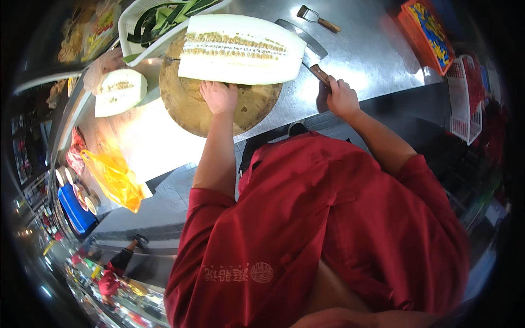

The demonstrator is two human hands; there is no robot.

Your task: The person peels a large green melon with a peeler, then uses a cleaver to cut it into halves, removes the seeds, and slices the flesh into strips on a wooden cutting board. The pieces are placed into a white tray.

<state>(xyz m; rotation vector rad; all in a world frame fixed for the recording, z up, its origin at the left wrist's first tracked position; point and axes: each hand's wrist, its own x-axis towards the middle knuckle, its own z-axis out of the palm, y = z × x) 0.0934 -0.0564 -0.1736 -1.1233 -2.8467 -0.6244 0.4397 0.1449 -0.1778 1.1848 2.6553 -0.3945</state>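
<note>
A large peeled piece of winter melon [242, 49] lies cut face up on a round wooden chopping block [192, 110], its seeded core showing. My left hand [219, 97] holds the melon's near edge, the fingertips partly hidden against it. To the right, my right hand [343, 98] grips the wooden handle of a broad-bladed kitchen knife [316, 51]. The melon hides part of the blade. A smaller peeled melon piece [121, 92], also seeded, lies left of the block.
A white plastic basket [125, 30] of green peel stands behind the block. A wooden-handled peeler [318, 18] lies on the steel counter [369, 53]. An orange crate [426, 53] is at right. On the left are a yellow plastic bag [112, 178] and a blue container [76, 207].
</note>
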